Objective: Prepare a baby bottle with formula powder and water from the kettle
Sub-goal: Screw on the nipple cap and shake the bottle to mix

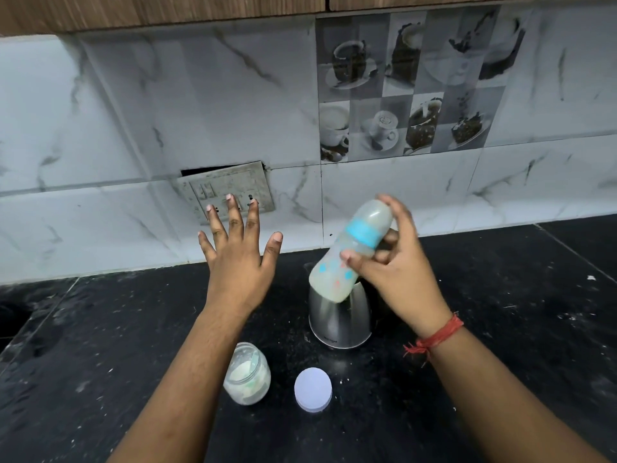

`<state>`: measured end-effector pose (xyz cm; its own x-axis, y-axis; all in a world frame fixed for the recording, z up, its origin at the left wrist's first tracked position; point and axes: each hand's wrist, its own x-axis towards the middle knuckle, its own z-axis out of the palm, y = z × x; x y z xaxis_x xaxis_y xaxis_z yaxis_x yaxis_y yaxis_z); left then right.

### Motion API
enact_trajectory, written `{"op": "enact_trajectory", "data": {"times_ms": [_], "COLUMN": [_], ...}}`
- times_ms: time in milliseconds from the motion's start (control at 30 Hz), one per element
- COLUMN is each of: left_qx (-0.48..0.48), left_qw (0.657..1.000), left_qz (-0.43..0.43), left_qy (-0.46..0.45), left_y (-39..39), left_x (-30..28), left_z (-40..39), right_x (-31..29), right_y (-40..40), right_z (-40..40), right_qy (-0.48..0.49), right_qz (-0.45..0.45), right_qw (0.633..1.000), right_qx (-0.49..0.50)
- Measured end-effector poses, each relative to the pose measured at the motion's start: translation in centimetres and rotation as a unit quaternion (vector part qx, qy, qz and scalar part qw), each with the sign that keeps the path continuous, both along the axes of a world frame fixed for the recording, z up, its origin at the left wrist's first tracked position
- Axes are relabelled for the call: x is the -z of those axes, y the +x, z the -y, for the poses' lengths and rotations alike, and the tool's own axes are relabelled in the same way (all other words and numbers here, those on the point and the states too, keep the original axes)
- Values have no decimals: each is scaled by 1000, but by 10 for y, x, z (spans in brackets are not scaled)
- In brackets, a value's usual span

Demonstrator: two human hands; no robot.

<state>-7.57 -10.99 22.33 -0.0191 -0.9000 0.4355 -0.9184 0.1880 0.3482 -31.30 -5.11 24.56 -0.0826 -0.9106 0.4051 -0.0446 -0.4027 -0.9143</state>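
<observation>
My right hand (397, 262) grips a capped baby bottle (350, 252) with a blue collar and milky liquid inside. The bottle is tilted, cap up to the right, and is blurred. It hangs in the air just over a steel kettle (339, 320) that stands on the black counter (133, 329). My left hand (238, 259) is raised to the left of the bottle with its fingers spread and nothing in it. Near the counter's front stands an open glass jar (247, 377) of white formula powder, with its round white lid (313, 389) lying flat beside it.
A marble-tiled wall rises behind the counter, with a switch plate (230, 188) behind my left fingertips. Wooden cabinets run along the top. White specks are scattered over the counter. A dark opening (10, 319) lies at the far left edge.
</observation>
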Motion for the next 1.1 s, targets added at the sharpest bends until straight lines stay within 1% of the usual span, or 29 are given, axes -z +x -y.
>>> {"op": "enact_trajectory", "data": {"times_ms": [67, 133, 167, 200, 267, 300, 333, 433, 467, 500, 533, 567, 633, 667, 700, 800, 867, 900, 933, 1000, 1033, 1067, 1100], "left_qx": [-1, -2, -2, -2, -2, -1, -1, -1, -2, -2, -1, -1, -1, -1, 0, -1, -1, -1, 0, 2, 3, 4, 4], "left_qw": [1000, 1000, 1000, 1000, 1000, 1000, 1000, 1000, 1000, 1000, 1000, 1000, 1000, 1000, 1000, 1000, 1000, 1000, 1000, 1000, 1000, 1000, 1000], "left_qz": [-1, -2, -3, -2, -1, -1, -1, -4, -4, -4, -4, -3, -3, -4, -7, -13, -11, -11, -10, -6, -4, -3, -3], "left_qy": [0, 4, 6, 7, 7, 7, 6, 8, 8, 9, 9, 10, 9, 7, 5, 4, 8, 10, 12, 11, 9, 7, 6], "left_y": [1, 1, 0, 0, -2, -2, -2, -2, -2, -2, -2, -3, -4, -4, -4, -2, -2, -3, -4, -7, -8, -9, -9], "left_x": [0, -1, -1, -1, -1, -1, -1, -1, -1, -1, -2, -2, -2, -2, -2, 0, 1, 2, 2, 3, 3, 4, 4], "left_z": [0, 0, 1, 1, 1, 2, 2, 2, 2, 2, 2, 2, 3, 4, 4, 3, 2, 2, 3, 3, 4, 4, 4], "right_x": [-3, -3, -2, -1, 2, 3, 3, 0, 0, 1, 1, 2, 7, 9, 9, 4, 3, 4, 5, 9, 11, 11, 10], "right_y": [-3, -1, 1, 3, 4, 4, 3, 2, 3, 4, 5, 6, 8, 8, 7, 3, 1, 1, 2, 6, 8, 8, 7], "right_z": [3, 5, 5, 4, 3, 2, 1, 1, 2, 3, 3, 3, 5, 6, 7, 11, 14, 14, 14, 12, 12, 12, 12], "right_qy": [-26, -51, -52, -43, -12, -6, -11, -62, -83, -93, -88, -71, -25, -13, -15, -51, -76, -76, -64, -15, 5, 12, 6], "right_qz": [107, 154, 155, 134, 48, 21, 25, 146, 172, 179, 164, 127, 20, -3, 9, 143, 186, 179, 149, 29, -17, -27, -3], "right_qw": [993, 984, 983, 987, 999, 1000, 1000, 983, 975, 972, 976, 986, 999, 1000, 1000, 986, 973, 974, 982, 999, 1000, 999, 1000], "right_qx": [33, 72, 82, 75, 19, 3, 9, 92, 111, 121, 112, 84, 7, -6, 1, 75, 114, 116, 100, 24, -5, -13, -5]}}
